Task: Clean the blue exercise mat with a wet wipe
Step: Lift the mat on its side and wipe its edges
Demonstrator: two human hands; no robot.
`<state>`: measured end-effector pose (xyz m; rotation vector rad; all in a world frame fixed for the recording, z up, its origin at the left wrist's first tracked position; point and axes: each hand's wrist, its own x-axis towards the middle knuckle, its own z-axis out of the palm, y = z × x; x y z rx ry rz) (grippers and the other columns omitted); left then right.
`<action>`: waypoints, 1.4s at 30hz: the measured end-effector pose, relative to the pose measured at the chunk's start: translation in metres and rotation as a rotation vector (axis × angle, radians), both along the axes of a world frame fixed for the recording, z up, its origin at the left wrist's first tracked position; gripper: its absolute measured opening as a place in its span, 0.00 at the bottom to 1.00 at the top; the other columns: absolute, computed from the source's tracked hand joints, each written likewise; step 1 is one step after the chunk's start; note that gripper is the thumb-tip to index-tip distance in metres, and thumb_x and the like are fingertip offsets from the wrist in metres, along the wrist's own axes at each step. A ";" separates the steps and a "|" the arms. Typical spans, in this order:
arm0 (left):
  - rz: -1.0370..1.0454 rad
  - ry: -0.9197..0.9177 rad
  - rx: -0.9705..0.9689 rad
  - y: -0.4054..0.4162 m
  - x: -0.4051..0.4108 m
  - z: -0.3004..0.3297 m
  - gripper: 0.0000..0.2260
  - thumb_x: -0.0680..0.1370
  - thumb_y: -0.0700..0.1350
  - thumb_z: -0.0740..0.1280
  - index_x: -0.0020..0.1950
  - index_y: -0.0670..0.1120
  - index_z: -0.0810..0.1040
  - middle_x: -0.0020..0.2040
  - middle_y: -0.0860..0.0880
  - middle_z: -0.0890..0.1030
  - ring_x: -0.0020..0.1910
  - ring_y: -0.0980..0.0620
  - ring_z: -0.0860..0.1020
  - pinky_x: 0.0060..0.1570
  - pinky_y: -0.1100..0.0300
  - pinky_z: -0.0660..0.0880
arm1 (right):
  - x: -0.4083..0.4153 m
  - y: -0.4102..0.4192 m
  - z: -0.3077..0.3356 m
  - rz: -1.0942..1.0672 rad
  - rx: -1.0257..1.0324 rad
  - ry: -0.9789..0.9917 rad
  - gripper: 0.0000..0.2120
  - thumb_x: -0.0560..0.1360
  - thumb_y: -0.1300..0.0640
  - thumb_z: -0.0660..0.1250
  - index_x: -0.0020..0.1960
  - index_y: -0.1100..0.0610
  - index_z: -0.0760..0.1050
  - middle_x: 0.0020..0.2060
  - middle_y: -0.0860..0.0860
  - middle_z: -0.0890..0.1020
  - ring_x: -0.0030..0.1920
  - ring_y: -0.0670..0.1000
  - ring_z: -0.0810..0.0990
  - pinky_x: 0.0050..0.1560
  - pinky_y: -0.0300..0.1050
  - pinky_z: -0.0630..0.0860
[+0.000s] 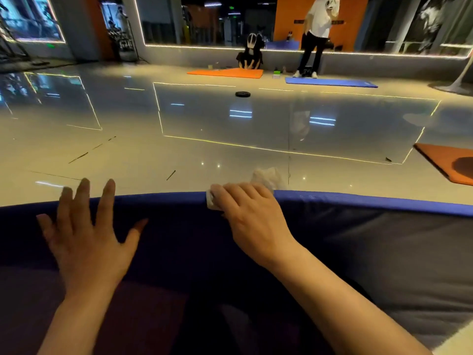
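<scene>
**Both hands at the far edge of the blue mat**

Large blue foam exercise mat (pixel 179 239) fills the lower frame; its far edge runs left to right across the middle, lit brighter blue at right, dark in shadow near the camera.

Left hand (pixel 87 234): flat on the mat, palm down, fingers spread wide and straight, fingertips reaching past the far edge over the floor. Holds nothing.

Right hand (pixel 252 216): on the mat's far edge, fingers curled over a crumpled white wet wipe (pixel 266 176). Wipe shows on both sides of the hand: a bunched part beyond the knuckles on the floor side, a small corner at the fingertips on the mat edge. Wipe is pressed against the edge.

Beyond the mat: glossy pale tiled floor (pixel 230 129) with bright reflections. A small black disc (pixel 242 94) lies on it, well apart from the hands. Farther back, an orange mat (pixel 225 73) with a crouching person in dark clothes (pixel 250 56) at its far side, and a second blue mat (pixel 331 82) with a standing person in a white top (pixel 316 34) just behind it. Another orange mat (pixel 448 162) juts in at the right edge.
</scene>
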<state>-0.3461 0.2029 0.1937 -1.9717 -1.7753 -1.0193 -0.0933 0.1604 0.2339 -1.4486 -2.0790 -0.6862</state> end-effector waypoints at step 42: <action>-0.240 0.100 -0.148 0.069 0.139 0.023 0.26 0.66 0.41 0.79 0.61 0.39 0.75 0.58 0.33 0.73 0.63 0.33 0.65 0.59 0.18 0.53 | 0.267 -0.100 -0.014 -0.664 -0.048 0.366 0.29 0.72 0.36 0.57 0.60 0.57 0.77 0.52 0.54 0.82 0.52 0.57 0.77 0.55 0.53 0.67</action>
